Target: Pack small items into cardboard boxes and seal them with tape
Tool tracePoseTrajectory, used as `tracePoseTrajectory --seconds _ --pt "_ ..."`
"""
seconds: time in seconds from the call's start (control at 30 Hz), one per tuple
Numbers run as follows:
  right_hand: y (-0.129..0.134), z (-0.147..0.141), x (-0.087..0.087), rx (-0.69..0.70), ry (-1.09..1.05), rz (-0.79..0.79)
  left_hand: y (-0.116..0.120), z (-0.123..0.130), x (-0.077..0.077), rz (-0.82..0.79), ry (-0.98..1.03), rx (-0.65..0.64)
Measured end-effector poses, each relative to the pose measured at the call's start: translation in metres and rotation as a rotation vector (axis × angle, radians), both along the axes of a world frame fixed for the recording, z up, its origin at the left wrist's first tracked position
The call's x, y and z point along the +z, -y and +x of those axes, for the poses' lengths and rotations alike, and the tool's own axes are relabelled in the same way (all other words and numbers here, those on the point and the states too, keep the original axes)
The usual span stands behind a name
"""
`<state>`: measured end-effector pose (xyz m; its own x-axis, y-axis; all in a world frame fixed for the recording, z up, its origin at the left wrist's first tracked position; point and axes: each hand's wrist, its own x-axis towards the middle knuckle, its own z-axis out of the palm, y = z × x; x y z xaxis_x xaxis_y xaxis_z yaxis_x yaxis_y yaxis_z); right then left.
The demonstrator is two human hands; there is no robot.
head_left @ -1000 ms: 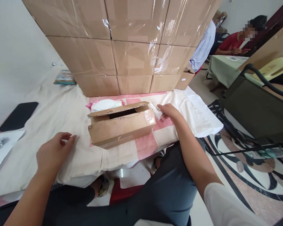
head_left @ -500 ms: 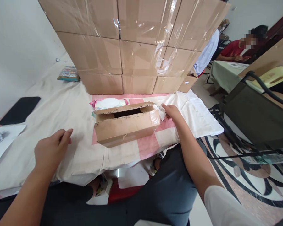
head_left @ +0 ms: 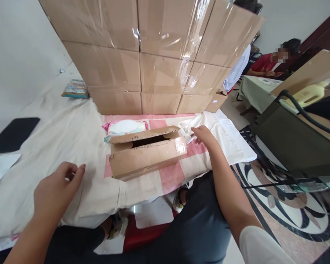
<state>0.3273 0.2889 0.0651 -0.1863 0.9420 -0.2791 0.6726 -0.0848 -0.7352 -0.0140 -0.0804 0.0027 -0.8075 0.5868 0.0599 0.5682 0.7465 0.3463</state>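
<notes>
A brown cardboard box lies on the cloth in front of me, its lid partly raised and a dark gap along the top. My left hand is over the cloth to the box's left, fingers curled towards the thumb and nothing visible in them. Just beyond the box's right end is my right hand, index finger stretched out and the others loosely bent. Crumpled white material lies by its fingertips; whether they touch it I cannot tell. Behind the box sits a pink-and-white pack of wipes.
A wall of taped cartons rises behind the box. To the left are a black flat object, a printed sheet and a small colourful packet. A dark green case stands at right; a person in red sits beyond.
The view has shifted slightly, so the scene appears lower. My left hand's fingers have loosened a little, showing a small gap beside the thumb. The right hand stays near the box's right end.
</notes>
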Motion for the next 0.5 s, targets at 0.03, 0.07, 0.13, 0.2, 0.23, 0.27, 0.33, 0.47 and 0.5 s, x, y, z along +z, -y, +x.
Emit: tracePoseTrajectory --seconds 0.03,0.07,0.13,0.2,0.23,0.27,0.33,0.47,0.5 --pt "-0.001 0.001 0.002 0.001 0.005 -0.018 0.0 0.001 0.002 0.015 0.011 -0.006" --pt "-0.001 0.002 0.003 -0.002 0.005 -0.036 -0.001 0.002 0.003 0.032 0.023 -0.014" --pt "-0.001 0.003 0.005 -0.007 -0.006 -0.067 -0.003 0.001 0.005 0.064 0.046 -0.029" --pt "0.0 0.004 0.007 -0.009 -0.026 -0.092 -0.006 0.0 0.006 0.088 0.06 -0.054" --pt "0.002 0.004 0.007 -0.01 -0.037 -0.102 -0.008 0.0 0.006 0.098 0.063 -0.07" --pt "0.004 0.005 0.008 -0.012 -0.048 -0.11 -0.01 0.001 0.007 0.109 0.064 -0.086" --pt "0.009 0.006 0.009 -0.025 -0.062 -0.117 -0.012 0.004 0.008 0.142 0.081 -0.112" --pt "0.017 0.008 0.009 -0.055 -0.084 -0.109 -0.015 0.008 0.008 0.207 0.172 -0.127" --pt "0.018 0.008 0.008 -0.062 -0.091 -0.106 -0.016 0.008 0.007 0.211 0.182 -0.127"
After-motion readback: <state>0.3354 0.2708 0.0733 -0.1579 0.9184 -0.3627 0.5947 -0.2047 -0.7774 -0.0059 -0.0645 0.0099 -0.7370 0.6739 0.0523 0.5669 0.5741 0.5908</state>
